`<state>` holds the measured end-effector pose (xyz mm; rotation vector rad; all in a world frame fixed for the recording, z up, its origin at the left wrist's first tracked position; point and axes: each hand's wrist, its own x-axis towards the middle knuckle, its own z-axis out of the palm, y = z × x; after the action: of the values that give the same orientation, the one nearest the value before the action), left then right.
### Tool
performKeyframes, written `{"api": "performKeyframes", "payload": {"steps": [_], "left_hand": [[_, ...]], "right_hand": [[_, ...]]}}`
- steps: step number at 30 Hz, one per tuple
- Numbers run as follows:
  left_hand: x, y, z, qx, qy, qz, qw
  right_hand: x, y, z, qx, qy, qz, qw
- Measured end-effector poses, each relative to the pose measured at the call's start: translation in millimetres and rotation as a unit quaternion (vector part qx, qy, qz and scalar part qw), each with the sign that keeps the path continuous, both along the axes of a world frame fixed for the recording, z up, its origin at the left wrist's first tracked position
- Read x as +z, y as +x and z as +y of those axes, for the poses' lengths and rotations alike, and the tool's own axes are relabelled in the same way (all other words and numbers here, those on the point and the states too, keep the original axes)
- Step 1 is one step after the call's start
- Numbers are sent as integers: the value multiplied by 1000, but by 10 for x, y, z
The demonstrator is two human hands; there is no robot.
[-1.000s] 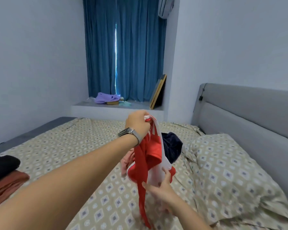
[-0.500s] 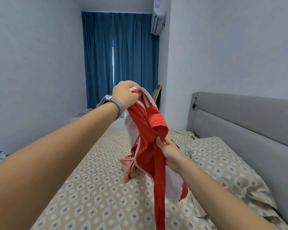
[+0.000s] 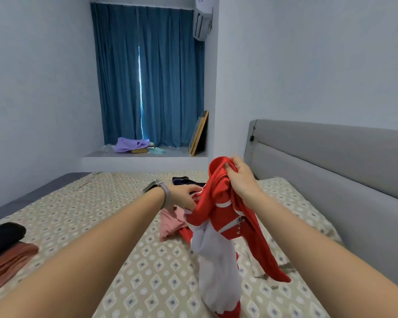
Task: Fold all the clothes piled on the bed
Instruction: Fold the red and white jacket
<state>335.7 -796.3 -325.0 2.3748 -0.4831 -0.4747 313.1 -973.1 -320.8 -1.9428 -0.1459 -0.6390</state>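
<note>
Over the bed [image 3: 147,260], right hand [image 3: 242,177] has its grip bunched on the top of the red jacket [image 3: 218,203] while left hand [image 3: 185,196] pinches lower down, and that twisted sleeve could easily snag, making a lumpy fold.

Bed [image 3: 78,216] with patterned beige sheet, grey headboard [image 3: 331,157] along right edge. Pink garment [image 3: 170,223] crumpled mid-bed, dark navy garment [image 3: 182,180] beyond it toward far edge. Black folded piece [image 3: 2,235] atop rust-brown folded piece [image 3: 12,260] at left edge. Pillow [image 3: 292,203] against headboard.
</note>
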Motion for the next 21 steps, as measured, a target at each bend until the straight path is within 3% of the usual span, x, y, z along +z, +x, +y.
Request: {"api": "performKeyframes", "payload": {"steps": [4, 7, 11, 16, 19, 21], "left_hand": [[-353, 27, -27, -58, -159, 92, 981], [-564, 176, -70, -28, -242, 134, 961], [-345, 101, -298, 50, -253, 10, 966], [285, -15, -555, 90, -370, -82, 921], [581, -55, -551, 130, -379, -167, 901], [789, -78, -514, 146, -404, -189, 883]], "right_hand": [[-62, -103, 58, 41, 36, 8, 998], [-25, -129, 34, 52, 51, 9, 997], [48, -235, -16, 92, 48, 47, 993], [17, -471, -51, 215, 84, 176, 957], [-91, -530, -90, 202, 225, 126, 945], [-269, -543, -159, 180, 244, 75, 950]]}}
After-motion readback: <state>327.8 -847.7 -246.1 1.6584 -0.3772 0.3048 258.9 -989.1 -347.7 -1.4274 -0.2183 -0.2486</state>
